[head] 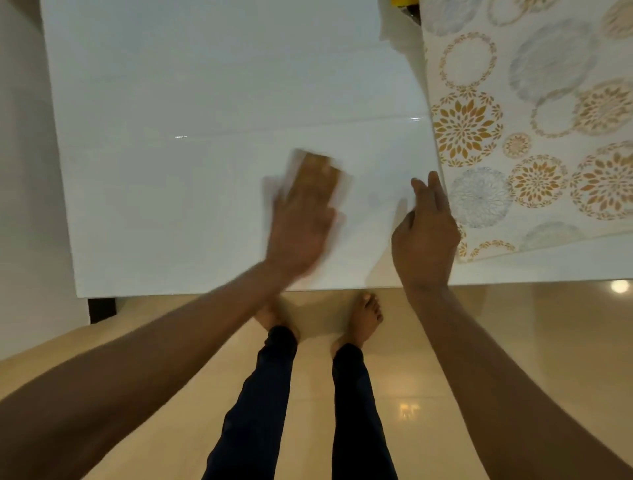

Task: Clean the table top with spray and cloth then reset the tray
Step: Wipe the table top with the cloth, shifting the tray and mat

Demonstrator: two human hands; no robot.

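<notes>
- Two bare feet and dark trouser legs (274, 394) are seen nearest, planted on a glossy beige tiled floor (479, 359) just short of the table's near edge.
- Both bare forearms are extended forward over that edge.
- Left hand (301, 219) is pressed flat, palm down, fingers together and extended, onto a white cloth (274, 186); the cloth is pinned between palm and the table top (171, 120), not pinched in a closed fist.
- Cloth and left hand are motion-blurred; cloth edges are seen poking out around the fingers, left and right of them.
- Cloth is located on the near-centre part of the white glossy table top, close to the near edge.
- Right hand (424, 233) is held edge-on, just right of the cloth hand, fingers loosely extended and close together, nothing gripped.
- Right hand's fingers are placed at the near-left corner of a patterned table mat (531, 120); contact with the mat's edge cannot be confirmed.
- Mat is laid on the right part of the table, printed with gold and grey floral circles, left edge running at a slant.
- A small yellow object (404, 2) is cut off at the far top edge, just left of the mat's far corner; it cannot be identified.
- Tray and spray are not identifiable anywhere.
</notes>
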